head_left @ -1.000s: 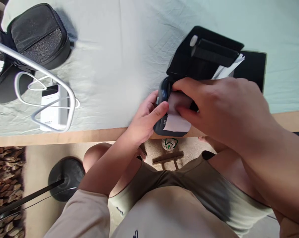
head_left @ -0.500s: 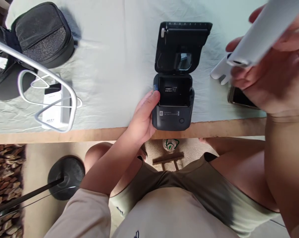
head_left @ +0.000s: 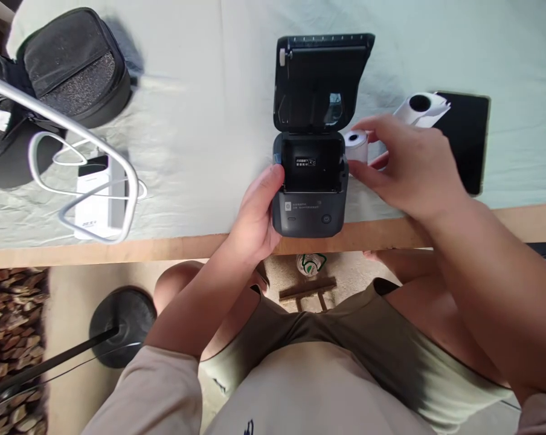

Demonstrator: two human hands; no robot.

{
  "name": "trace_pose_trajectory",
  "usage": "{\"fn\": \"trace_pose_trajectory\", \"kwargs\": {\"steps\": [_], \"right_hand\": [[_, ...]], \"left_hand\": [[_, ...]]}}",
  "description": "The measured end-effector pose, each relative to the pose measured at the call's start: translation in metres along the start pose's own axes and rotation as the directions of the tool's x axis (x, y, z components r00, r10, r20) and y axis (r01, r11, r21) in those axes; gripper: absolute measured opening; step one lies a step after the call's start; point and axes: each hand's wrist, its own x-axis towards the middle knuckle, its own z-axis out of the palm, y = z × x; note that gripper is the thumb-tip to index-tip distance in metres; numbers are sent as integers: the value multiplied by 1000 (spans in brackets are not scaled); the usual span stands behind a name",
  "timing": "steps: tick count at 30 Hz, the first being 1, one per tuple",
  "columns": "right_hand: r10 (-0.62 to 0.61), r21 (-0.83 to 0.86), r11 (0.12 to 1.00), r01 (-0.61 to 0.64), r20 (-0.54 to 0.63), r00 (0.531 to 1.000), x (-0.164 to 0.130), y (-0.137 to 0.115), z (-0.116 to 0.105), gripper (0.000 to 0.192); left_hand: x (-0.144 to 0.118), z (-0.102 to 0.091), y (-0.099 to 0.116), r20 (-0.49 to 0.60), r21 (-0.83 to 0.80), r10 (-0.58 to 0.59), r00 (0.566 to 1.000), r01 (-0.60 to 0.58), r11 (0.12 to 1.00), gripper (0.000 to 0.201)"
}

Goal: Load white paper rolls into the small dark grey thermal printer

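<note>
A small dark grey label printer [head_left: 310,208] stands at the table's near edge with its lid [head_left: 321,81] swung up and its paper bay empty. My left hand [head_left: 255,214] grips the printer's left side. My right hand [head_left: 411,169] is closed around a white paper roll [head_left: 357,144] just right of the open bay. A second white paper roll [head_left: 420,107] lies farther right, against a black phone [head_left: 467,139].
The table carries a pale green cloth [head_left: 218,121]. At the far left sit a black pouch [head_left: 71,63], a white power bank [head_left: 96,199] with a white cable, and a metal stand loop [head_left: 96,157]. A black round stand base [head_left: 121,323] is on the floor below.
My right hand lifted a paper roll out of the printer, swung it away to the right, and now holds a small roll beside the open bay. The left hand stayed on the printer.
</note>
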Motion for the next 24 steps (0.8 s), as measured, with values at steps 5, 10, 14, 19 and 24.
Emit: {"fn": "trace_pose_trajectory", "kwargs": {"steps": [5,10,14,19,24], "right_hand": [[15,-27,1000,-15,-22,1000,1,2,0,56],[-33,50,998,43,-189,981,-4,0,-12,53],[-41,-50,999,19,-496,867,5,3,-29,67],[377,-159,900,-406,-183,908,20,4,-20,72],[200,-123,964,-235,-244,949,25,16,-8,49]], "left_hand": [[0,-2,-1,4,6,-5,1000,5,1000,25],[0,-2,-1,-1,-2,7,1000,-7,1000,26],[0,-2,-1,27,-2,4,1000,-4,1000,28],[1,-4,-2,28,-8,11,1000,-11,1000,24],[-1,-3,-2,45,-48,3,999,-1,999,19]]}}
